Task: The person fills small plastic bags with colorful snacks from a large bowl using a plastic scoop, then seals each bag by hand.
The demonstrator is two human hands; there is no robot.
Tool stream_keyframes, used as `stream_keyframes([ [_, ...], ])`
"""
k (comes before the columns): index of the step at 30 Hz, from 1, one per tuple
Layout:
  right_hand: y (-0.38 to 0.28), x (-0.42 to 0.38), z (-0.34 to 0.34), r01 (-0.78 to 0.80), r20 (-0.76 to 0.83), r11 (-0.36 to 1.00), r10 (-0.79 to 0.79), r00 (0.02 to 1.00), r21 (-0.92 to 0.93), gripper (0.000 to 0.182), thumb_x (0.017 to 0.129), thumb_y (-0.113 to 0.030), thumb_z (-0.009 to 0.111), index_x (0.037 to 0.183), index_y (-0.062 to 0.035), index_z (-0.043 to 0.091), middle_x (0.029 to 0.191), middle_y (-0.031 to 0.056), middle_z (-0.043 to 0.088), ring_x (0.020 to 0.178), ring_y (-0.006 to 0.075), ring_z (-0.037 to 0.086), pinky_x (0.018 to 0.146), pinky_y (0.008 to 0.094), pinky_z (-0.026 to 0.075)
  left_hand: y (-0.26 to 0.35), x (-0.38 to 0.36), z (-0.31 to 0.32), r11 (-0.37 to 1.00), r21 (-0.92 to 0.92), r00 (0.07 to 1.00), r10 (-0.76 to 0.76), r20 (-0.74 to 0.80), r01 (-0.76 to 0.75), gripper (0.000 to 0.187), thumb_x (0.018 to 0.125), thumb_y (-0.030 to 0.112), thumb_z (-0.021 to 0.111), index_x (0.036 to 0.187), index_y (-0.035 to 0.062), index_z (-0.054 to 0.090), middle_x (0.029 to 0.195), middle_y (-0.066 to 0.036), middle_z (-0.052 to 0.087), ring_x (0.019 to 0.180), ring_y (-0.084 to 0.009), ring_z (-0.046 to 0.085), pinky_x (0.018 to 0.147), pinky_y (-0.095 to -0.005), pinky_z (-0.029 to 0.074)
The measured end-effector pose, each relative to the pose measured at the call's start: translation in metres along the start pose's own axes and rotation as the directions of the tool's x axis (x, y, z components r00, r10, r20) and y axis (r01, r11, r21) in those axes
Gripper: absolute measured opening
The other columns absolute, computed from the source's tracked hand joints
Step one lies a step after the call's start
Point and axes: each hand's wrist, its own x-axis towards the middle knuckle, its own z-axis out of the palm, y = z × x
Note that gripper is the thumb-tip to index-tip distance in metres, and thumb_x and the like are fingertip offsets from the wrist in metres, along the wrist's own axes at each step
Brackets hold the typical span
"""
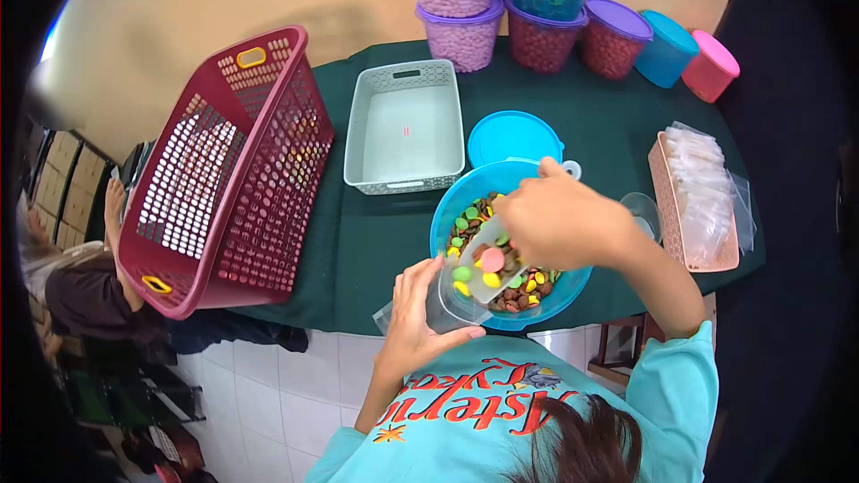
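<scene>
The wearer's left hand [416, 309] is wrapped around a clear cup [445, 306], fingers along the near side and thumb across the front, with thin plastic film showing beside it. The right hand [553, 219] is closed around a translucent scoop [488, 246], palm down; its exact finger placement on the handle cannot be told. The scoop carries brown, green, yellow and pink round pieces and tilts toward the cup's mouth, above a blue tub [573, 291] of similar pieces at the near edge of the bench [385, 255].

A blue lid [514, 139] lies just beyond the tub. Farther left are a grey-green tray [403, 125] with a small red mark inside, too small to read, and a large maroon basket [255, 161] with yellow-trimmed handles. At the right, a pink basket [664, 188] holds clear plastic bags [698, 179]. Lidded containers in purple, blue and pink line the far edge, two stacked on others; no label on them can be read.

The wearer's turquoise shirt [394, 452] bears large red lettering beginning "Aster", the rest partly hidden by folds and hair, with a smaller red line that is not clearly legible and an orange star. Another person's bare foot [114, 201] shows at the far left.
</scene>
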Motion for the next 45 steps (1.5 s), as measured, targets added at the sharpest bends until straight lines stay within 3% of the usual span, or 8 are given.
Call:
stream_keyframes([
  [6,-0.067,-0.003,-0.006,-0.154,-0.192,0.854,0.064,0.979,-0.497,0.016,0.065,-0.017,0.059,0.070,-0.0026,0.055,0.067,0.0076,0.057,0.072,0.0184,0.054,0.076,0.0333,0.032,0.001,0.017,-0.002,0.996,-0.010,0.995,0.089,0.034,-0.089,0.093,0.049,0.031,0.081,0.124,0.0014,0.034,0.116,-0.016,0.039,0.106,-0.0306,0.038,0.089,-0.0400,0.033],
  [16,0.003,-0.023,0.002,-0.387,-0.162,0.903,0.361,0.919,-0.185,0.025,0.061,-0.010,0.061,0.080,0.0018,0.052,0.067,0.0128,0.058,0.071,0.0256,0.056,0.078,0.0345,0.032,-0.029,0.008,-0.013,0.968,-0.251,0.999,-0.011,-0.050,-0.002,0.090,0.050,0.033,0.079,0.122,-0.0021,0.039,0.115,-0.014,0.039,0.108,-0.0244,0.042,0.091,-0.0345,0.034],
  [19,0.031,-0.011,0.030,-0.305,-0.104,0.947,0.295,0.950,-0.103,0.026,0.062,-0.003,0.054,0.086,0.0028,0.048,0.067,0.0145,0.055,0.072,0.0279,0.051,0.073,0.0376,0.032,-0.029,-0.002,-0.016,0.831,-0.550,0.992,-0.118,-0.035,0.080,0.085,0.054,0.027,0.079,0.123,-0.0023,0.038,0.116,-0.012,0.041,0.111,-0.0218,0.041,0.091,-0.0337,0.034],
  [24,0.044,0.015,0.067,-0.100,-0.241,0.970,0.045,0.970,-0.222,0.038,0.064,-0.003,0.055,0.102,-0.0026,0.045,0.081,0.0135,0.055,0.081,0.0273,0.051,0.075,0.0388,0.033,-0.017,-0.018,-0.007,0.714,-0.689,0.979,-0.202,-0.031,0.126,0.087,0.056,0.033,0.077,0.122,-0.0044,0.036,0.116,-0.011,0.040,0.112,-0.0218,0.039,0.094,-0.0341,0.031],
  [29,0.046,0.045,0.099,0.193,-0.437,0.871,-0.405,0.803,-0.452,0.039,0.071,-0.006,0.052,0.109,-0.0142,0.046,0.085,0.0089,0.053,0.086,0.0219,0.051,0.084,0.0363,0.034,0.002,-0.033,0.015,0.669,-0.727,0.968,-0.250,-0.026,0.154,0.097,0.052,0.055,0.073,0.119,-0.0064,0.038,0.116,-0.012,0.043,0.108,-0.0215,0.042,0.092,-0.0361,0.031],
  [34,0.055,0.052,0.105,0.185,-0.420,0.791,-0.488,0.765,-0.583,0.038,0.071,-0.010,0.053,0.109,-0.0134,0.048,0.082,0.0085,0.053,0.084,0.0204,0.051,0.082,0.0343,0.034,0.020,-0.042,0.034,0.681,-0.718,0.943,-0.314,-0.106,0.146,0.097,0.052,0.056,0.072,0.119,-0.0051,0.039,0.117,-0.012,0.042,0.107,-0.0223,0.042,0.091,-0.0370,0.031],
  [36,0.060,0.044,0.095,0.090,-0.350,0.815,-0.342,0.872,-0.572,0.038,0.070,-0.009,0.053,0.108,-0.0114,0.051,0.076,0.0072,0.054,0.082,0.0201,0.050,0.082,0.0336,0.034,0.026,-0.048,0.044,0.697,-0.704,0.929,-0.336,-0.155,0.135,0.097,0.052,0.056,0.072,0.119,-0.0046,0.039,0.117,-0.012,0.042,0.106,-0.0224,0.043,0.090,-0.0374,0.032],
  [45,0.091,0.027,0.097,0.195,-0.393,0.813,-0.457,0.798,-0.549,0.034,0.070,-0.010,0.054,0.104,-0.0055,0.055,0.065,0.0044,0.056,0.076,0.0186,0.051,0.078,0.0313,0.034,0.033,-0.060,0.065,0.727,-0.672,0.867,-0.419,-0.272,0.140,0.099,0.053,0.060,0.068,0.121,-0.0041,0.037,0.118,-0.013,0.044,0.106,-0.0250,0.044,0.091,-0.0397,0.031],
])
